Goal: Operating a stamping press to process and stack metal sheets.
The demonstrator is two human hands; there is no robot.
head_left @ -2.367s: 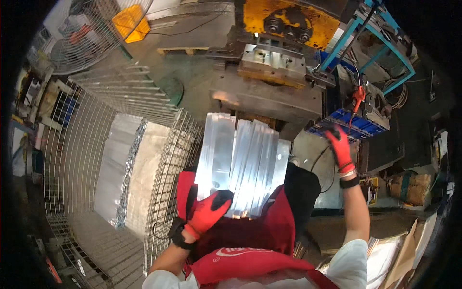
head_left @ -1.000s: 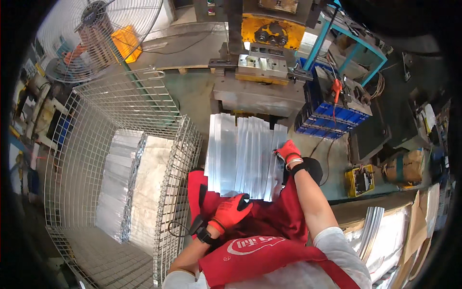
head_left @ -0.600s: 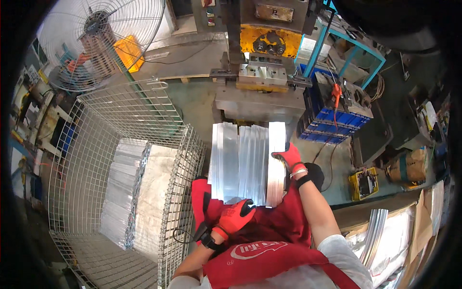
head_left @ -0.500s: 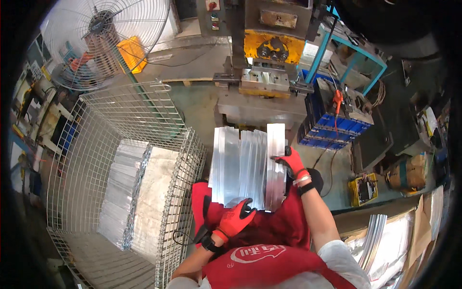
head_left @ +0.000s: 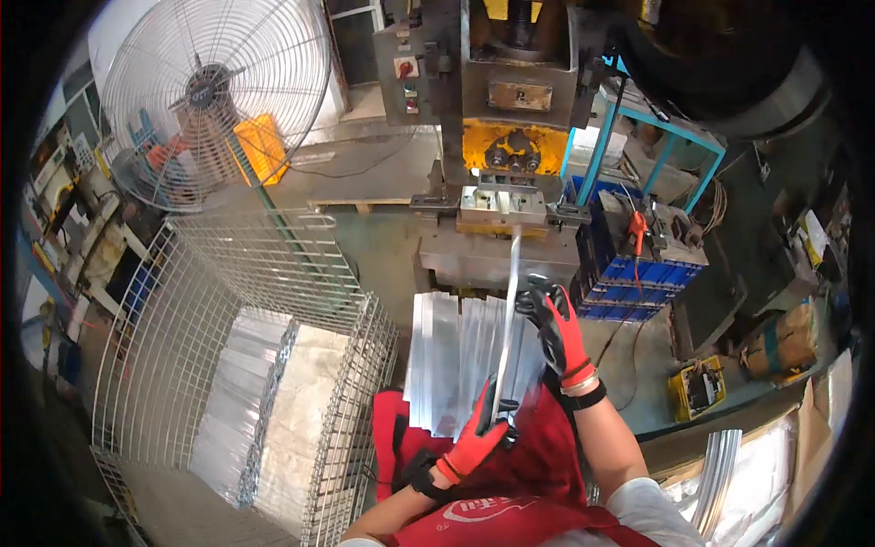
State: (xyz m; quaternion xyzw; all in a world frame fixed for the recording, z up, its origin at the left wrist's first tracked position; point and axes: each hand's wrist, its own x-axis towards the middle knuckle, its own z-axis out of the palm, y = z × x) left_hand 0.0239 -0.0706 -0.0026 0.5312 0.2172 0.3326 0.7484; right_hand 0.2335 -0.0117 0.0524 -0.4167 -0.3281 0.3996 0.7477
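A long, narrow silvery metal strip (head_left: 510,319) is raised over my lap, tilted, its far end pointing at the press. My left hand (head_left: 476,439), in a red and black glove, is closed around its near end. Farther up, my right hand (head_left: 558,333), gloved alike, has its curled fingers at the strip's right edge; the exact contact is blurred. Below both hands, a stack of similar metal strips (head_left: 436,365) lies in rows on my red apron (head_left: 538,474).
Straight ahead stands a press with a metal die block (head_left: 501,208). To the left are a wire mesh cage (head_left: 351,401) holding more strips and a large fan (head_left: 214,87). Blue crates (head_left: 638,283) and a yellow bin (head_left: 697,387) stand right. More strips (head_left: 718,479) lie lower right.
One strip has been lifted off the right side of the stack and tilted upward. My left hand has moved right onto its near end. The view has tipped up toward the press.
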